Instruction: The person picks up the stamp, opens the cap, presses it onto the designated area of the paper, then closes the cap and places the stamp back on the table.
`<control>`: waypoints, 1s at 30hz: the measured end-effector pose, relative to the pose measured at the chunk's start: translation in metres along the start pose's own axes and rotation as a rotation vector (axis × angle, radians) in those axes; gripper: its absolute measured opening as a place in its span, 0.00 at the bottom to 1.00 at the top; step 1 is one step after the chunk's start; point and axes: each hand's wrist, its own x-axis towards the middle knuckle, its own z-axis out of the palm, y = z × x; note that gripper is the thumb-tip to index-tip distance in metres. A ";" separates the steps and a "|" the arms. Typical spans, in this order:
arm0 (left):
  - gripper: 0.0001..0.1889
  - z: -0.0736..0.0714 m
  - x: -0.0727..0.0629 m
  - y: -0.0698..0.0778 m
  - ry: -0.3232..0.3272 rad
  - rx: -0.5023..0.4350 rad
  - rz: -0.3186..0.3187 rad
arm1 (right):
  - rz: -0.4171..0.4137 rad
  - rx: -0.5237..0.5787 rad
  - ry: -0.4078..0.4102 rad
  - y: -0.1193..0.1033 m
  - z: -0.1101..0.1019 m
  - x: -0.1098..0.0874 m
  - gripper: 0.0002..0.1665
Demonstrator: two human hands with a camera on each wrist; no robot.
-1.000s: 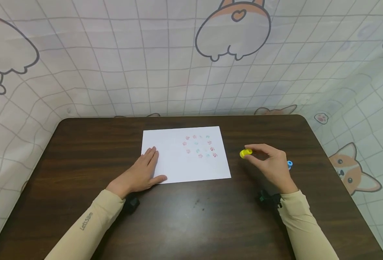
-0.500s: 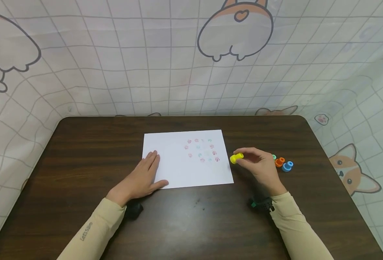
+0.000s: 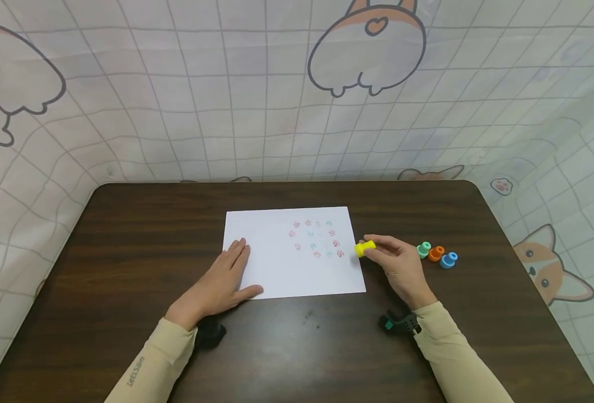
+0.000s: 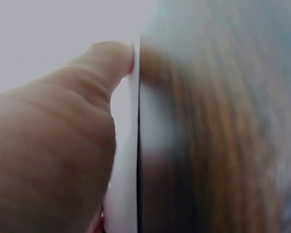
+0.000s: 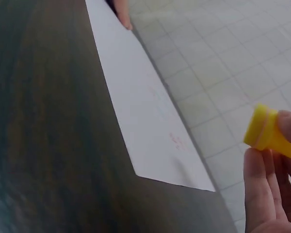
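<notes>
My left hand (image 3: pixel 221 285) lies flat with straight fingers on the left side of a white sheet of paper (image 3: pixel 271 257). Its thumb (image 4: pixel 94 68) rests along the paper's near edge in the left wrist view. Small red and teal stamped prints (image 3: pixel 317 239) cover the sheet's right part. Between thumb and fingers my right hand (image 3: pixel 397 266) pinches a yellow stamper (image 3: pixel 364 248), tilted on its side over the paper's right edge. The right wrist view shows the yellow stamper (image 5: pixel 269 131) close up, its wide end pointing left.
Just right of my right hand stand a green stamper (image 3: pixel 424 249), an orange stamper (image 3: pixel 435 253) and a blue stamper (image 3: pixel 449 260) in a row. They are on the dark wooden table (image 3: pixel 286 358). A patterned white curtain (image 3: pixel 191 101) hangs behind it.
My right hand has moved left with the yellow stamper, from beside the paper to its right edge. The green, orange and blue stampers have come into full view. My left hand stays on the paper.
</notes>
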 end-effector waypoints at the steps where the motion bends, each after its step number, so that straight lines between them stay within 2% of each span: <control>1: 0.51 0.001 -0.001 0.000 0.007 -0.008 0.000 | 0.011 0.029 -0.004 0.002 0.000 0.000 0.27; 7: 0.50 0.005 -0.004 -0.003 0.045 -0.030 -0.001 | 0.012 0.118 -0.030 0.010 0.002 -0.001 0.27; 15: 0.51 0.008 -0.003 -0.005 0.076 -0.031 0.017 | -0.004 0.116 -0.067 0.014 0.002 -0.001 0.30; 23: 0.51 0.009 -0.002 -0.003 0.068 -0.029 -0.007 | -0.020 0.150 -0.081 0.014 0.002 -0.001 0.28; 30: 0.51 0.008 -0.005 -0.001 0.080 -0.004 0.013 | -0.005 0.135 -0.071 0.017 0.002 0.000 0.25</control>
